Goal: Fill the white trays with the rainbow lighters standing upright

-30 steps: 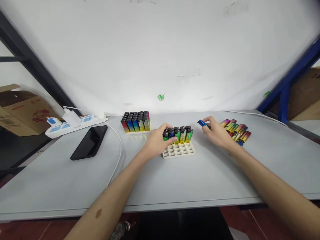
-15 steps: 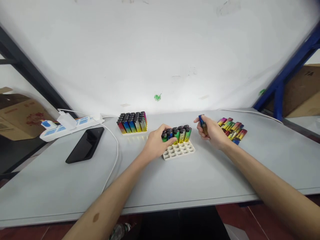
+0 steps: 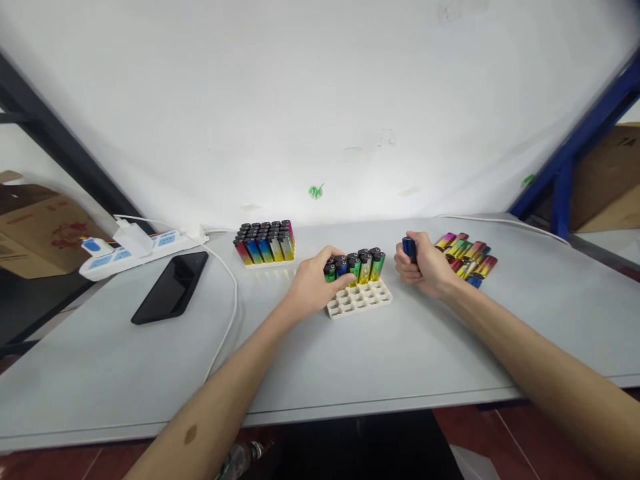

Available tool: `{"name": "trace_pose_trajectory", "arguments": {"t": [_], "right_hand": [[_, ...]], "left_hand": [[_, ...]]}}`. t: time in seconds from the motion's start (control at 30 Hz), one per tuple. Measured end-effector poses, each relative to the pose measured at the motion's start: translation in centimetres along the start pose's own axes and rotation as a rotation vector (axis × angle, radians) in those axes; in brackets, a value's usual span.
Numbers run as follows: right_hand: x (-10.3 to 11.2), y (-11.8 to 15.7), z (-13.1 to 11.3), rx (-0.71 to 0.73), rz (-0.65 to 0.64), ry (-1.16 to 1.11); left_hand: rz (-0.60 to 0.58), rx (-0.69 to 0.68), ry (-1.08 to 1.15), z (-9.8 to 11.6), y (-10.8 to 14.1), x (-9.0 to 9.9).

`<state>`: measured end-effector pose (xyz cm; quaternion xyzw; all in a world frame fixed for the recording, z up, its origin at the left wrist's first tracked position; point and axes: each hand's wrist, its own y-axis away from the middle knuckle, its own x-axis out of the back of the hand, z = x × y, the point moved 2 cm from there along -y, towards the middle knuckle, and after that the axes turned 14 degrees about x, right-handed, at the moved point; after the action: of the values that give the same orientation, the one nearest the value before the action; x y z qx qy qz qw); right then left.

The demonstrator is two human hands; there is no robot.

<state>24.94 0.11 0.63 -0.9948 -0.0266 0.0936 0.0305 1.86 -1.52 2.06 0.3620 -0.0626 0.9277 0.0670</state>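
Note:
Upright lighters (image 3: 365, 268) with black tops fill the back rows of a white slotted tray (image 3: 359, 300); its front slots show bare. My left hand (image 3: 316, 283) wraps the left end of these rows, thumb across the front and fingers behind, partly hiding them. To the right of the tray, my right hand (image 3: 423, 265) is closed around a blue lighter (image 3: 409, 247), held upright off the table with its lower part hidden by the fingers. Just beyond that hand lies a loose pile of shiny coloured lighters (image 3: 467, 257).
A second tray of lighters (image 3: 265, 243) stands back left near the wall. Farther left are a black phone (image 3: 170, 288), a white power strip (image 3: 135, 257) with plugs, and a white cable (image 3: 234, 300) across the table. Cardboard boxes (image 3: 45, 233) sit beyond the table's sides.
My right hand has turned the blue lighter and its fingers have curled tighter round it, shifting slightly right. My left hand keeps its place on the lighters in the tray.

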Motion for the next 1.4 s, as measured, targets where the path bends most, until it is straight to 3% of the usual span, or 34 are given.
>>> {"name": "trace_pose_trajectory", "arguments": {"t": [0.47, 0.87, 1.0, 1.13, 1.23, 1.4], "right_hand": [[0.2, 0.0, 0.3, 0.087, -0.002, 0.064], [0.6, -0.3, 0.3, 0.071, 0.033, 0.105], [0.8, -0.4, 0.0, 0.159, 0.090, 0.110], [0.4, 0.1, -0.9, 0.239, 0.133, 0.155], [-0.1, 1.0, -1.8, 0.298, 0.110, 0.319], [-0.3, 2.2, -3.5, 0.555, 0.066, 0.508]], "left_hand": [[-0.045, -0.005, -0.025, -0.3, -0.3, 0.5], [-0.135, 0.105, -0.030, -0.5, -0.1, 2.1], [-0.252, 0.105, -0.117, -0.7, -0.2, 2.5], [-0.216, 0.095, -0.141, -1.1, -0.5, 2.3], [-0.166, 0.077, -0.113, -1.5, -0.8, 1.4], [-0.149, 0.058, -0.047, -1.9, -1.1, -0.3]]}}
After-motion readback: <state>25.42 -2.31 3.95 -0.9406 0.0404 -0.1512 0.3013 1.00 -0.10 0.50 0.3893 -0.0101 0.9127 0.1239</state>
